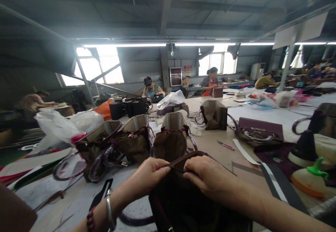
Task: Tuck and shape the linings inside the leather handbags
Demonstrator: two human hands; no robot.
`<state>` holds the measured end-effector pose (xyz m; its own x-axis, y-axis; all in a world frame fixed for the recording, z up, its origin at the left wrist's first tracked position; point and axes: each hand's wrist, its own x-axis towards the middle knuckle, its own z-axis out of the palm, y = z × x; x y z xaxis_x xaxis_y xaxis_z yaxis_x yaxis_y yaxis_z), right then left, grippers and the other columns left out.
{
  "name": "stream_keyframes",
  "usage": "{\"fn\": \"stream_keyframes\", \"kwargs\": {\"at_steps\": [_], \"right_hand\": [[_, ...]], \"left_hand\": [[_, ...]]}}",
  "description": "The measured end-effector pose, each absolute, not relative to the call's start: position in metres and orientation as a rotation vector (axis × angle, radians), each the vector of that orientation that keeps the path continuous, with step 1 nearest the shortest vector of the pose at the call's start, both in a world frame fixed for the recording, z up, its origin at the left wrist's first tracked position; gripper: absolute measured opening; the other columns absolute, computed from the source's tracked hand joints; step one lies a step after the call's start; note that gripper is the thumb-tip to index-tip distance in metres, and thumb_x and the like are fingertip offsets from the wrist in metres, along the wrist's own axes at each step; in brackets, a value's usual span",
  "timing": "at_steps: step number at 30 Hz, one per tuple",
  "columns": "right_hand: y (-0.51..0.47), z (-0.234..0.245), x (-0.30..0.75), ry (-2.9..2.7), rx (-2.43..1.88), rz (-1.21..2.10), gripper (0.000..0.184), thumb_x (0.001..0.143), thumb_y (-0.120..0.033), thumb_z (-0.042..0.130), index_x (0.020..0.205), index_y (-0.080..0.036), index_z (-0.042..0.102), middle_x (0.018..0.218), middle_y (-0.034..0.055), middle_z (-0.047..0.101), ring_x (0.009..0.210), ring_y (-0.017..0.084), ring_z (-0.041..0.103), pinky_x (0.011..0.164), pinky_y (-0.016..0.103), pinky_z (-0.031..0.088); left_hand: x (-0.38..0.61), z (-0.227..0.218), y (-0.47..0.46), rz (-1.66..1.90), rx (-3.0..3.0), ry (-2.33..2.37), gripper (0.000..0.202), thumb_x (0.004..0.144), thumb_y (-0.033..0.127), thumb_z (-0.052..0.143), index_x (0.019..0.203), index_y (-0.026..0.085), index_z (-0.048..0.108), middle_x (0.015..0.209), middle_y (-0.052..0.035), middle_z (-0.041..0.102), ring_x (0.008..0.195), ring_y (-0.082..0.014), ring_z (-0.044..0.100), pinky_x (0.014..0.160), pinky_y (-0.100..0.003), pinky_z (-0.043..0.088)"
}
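Note:
A dark brown handbag (183, 197) with maroon trim stands right in front of me at the table's near side. My left hand (153, 169) pinches the left part of its top edge between thumb and fingers. On the same edge, a little to the right, my right hand (202, 170) is closed with its fingers curled over the trim. A wrapped handle (136, 220) loops out at the bag's lower left. Just beyond my hands is another brown handbag (170, 142), its top open and pale lining showing.
More open handbags (133, 142) line the left. To the right lie a purple-handled cutter (226, 145), a maroon flap bag (259, 128) and a glue bottle (309, 179) with a green spout. Clear plastic bags (57, 130) are heaped at left. Several people work farther back.

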<state>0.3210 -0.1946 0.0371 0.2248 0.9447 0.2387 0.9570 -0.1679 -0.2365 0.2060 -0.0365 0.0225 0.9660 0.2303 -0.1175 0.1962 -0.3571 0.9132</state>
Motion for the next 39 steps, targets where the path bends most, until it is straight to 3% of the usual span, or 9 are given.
{"fn": "stream_keyframes", "kwargs": {"at_steps": [6, 10, 27, 31, 34, 39], "right_hand": [[-0.188, 0.041, 0.321, -1.617, -2.363, -0.114, 0.017, 0.080, -0.026, 0.046, 0.070, -0.018, 0.057, 0.073, 0.0029, 0.062, 0.067, 0.014, 0.054, 0.061, 0.022, 0.034], [-0.182, 0.047, 0.315, -1.584, -2.499, -0.241, 0.016, 0.079, -0.024, 0.046, 0.074, -0.017, 0.059, 0.078, 0.0060, 0.063, 0.073, 0.019, 0.056, 0.065, 0.027, 0.034], [-0.184, 0.046, 0.316, -1.614, -2.479, -0.412, 0.015, 0.081, -0.022, 0.045, 0.072, -0.018, 0.056, 0.073, 0.0043, 0.062, 0.069, 0.020, 0.055, 0.060, 0.028, 0.032], [-0.183, 0.043, 0.318, -1.549, -2.464, -0.479, 0.008, 0.078, -0.020, 0.050, 0.084, -0.016, 0.054, 0.071, 0.0041, 0.061, 0.066, 0.021, 0.055, 0.057, 0.028, 0.032], [-0.182, 0.044, 0.320, -1.536, -2.465, -0.488, 0.021, 0.076, -0.020, 0.055, 0.096, -0.017, 0.051, 0.071, 0.0032, 0.061, 0.066, 0.021, 0.055, 0.056, 0.027, 0.031], [-0.181, 0.048, 0.321, -1.647, -2.480, -0.410, 0.006, 0.079, -0.020, 0.052, 0.077, -0.021, 0.058, 0.073, 0.0023, 0.061, 0.069, 0.019, 0.054, 0.058, 0.026, 0.031]], "left_hand": [[0.206, 0.021, -0.036, 0.024, 1.926, 0.288, 0.040, 0.070, 0.043, 0.052, 0.086, 0.008, 0.063, 0.059, -0.0008, 0.054, 0.050, -0.0085, 0.041, 0.047, -0.018, 0.031], [0.207, 0.020, -0.035, 0.015, 1.933, 0.299, 0.039, 0.070, 0.045, 0.052, 0.080, 0.008, 0.063, 0.059, -0.0006, 0.053, 0.050, -0.0081, 0.041, 0.047, -0.018, 0.031], [0.205, 0.020, -0.037, 0.019, 2.001, 0.306, 0.040, 0.072, 0.046, 0.049, 0.076, 0.008, 0.061, 0.056, 0.0009, 0.049, 0.047, -0.0067, 0.037, 0.044, -0.018, 0.027], [0.205, 0.022, -0.040, 0.003, 2.006, 0.302, 0.039, 0.072, 0.045, 0.048, 0.075, 0.008, 0.061, 0.056, 0.0006, 0.050, 0.047, -0.0070, 0.037, 0.044, -0.018, 0.028], [0.205, 0.023, -0.042, 0.004, 2.020, 0.310, 0.039, 0.072, 0.045, 0.049, 0.076, 0.008, 0.062, 0.056, 0.0000, 0.051, 0.048, -0.0075, 0.038, 0.044, -0.018, 0.029], [0.204, 0.030, -0.045, -0.054, 2.025, 0.282, 0.039, 0.072, 0.044, 0.048, 0.078, 0.008, 0.063, 0.056, -0.0003, 0.051, 0.047, -0.0071, 0.036, 0.043, -0.018, 0.028]]}}
